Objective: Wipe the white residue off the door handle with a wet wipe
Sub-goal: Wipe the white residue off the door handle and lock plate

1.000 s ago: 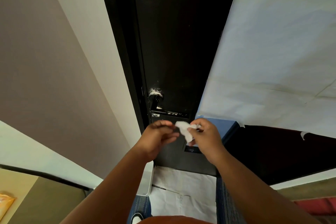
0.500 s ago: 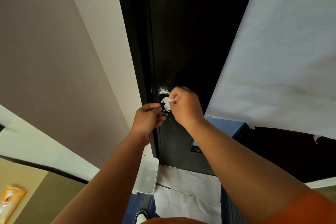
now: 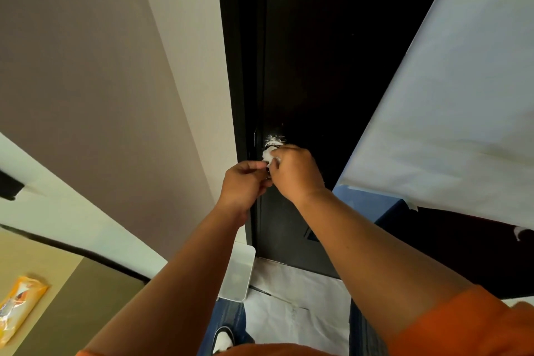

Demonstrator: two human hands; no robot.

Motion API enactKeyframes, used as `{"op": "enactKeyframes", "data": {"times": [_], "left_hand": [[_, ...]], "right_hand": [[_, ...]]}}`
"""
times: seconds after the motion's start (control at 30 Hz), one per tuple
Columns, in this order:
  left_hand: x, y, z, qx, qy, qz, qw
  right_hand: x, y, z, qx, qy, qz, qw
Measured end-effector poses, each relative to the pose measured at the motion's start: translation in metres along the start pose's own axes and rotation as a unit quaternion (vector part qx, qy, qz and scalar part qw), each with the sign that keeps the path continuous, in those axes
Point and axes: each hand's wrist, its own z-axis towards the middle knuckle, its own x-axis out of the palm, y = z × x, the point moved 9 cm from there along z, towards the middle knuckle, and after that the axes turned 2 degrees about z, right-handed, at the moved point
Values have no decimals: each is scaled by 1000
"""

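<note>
The black door (image 3: 312, 66) carries a dark handle, almost fully hidden behind my hands. White residue (image 3: 274, 139) streaks the handle's top, just above my right hand. My right hand (image 3: 297, 173) grips a crumpled white wet wipe (image 3: 268, 155) and presses it against the handle. My left hand (image 3: 244, 182) is curled just left of it, fingertips at the handle's lower part; what it holds is hidden.
A beige wall (image 3: 101, 81) and white door frame (image 3: 190, 66) stand left. White paper (image 3: 462, 95) covers the surface on the right. A white bin (image 3: 238, 274) and paper sheets (image 3: 289, 306) lie on the floor. An orange wipe packet (image 3: 17, 306) lies lower left.
Both hands rose from in front of me up to the handle. The wipe, earlier held between both hands, is now in my right hand alone, pressed on the handle.
</note>
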Motion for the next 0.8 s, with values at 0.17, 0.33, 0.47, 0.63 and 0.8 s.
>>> {"op": "enactKeyframes", "data": {"times": [0.17,0.33,0.47,0.63,0.8], "left_hand": [[-2,0,1,1,-9,-3,1000],[2,0,1,7,-1,-11,1000],[1,-1,2,9,-13,-11,1000],[1,-4,4,30,-28,14,999],[1,-6,5,40,-27,47,998]], "right_hand": [[-4,-13,3,48,0,28,998],[0,-1,-2,23,-16,63,998],[-3,-22,7,60,51,79,994],[-23,-42,2,78,29,93,992],[-37,-74,-11,144,-71,134,978]]}}
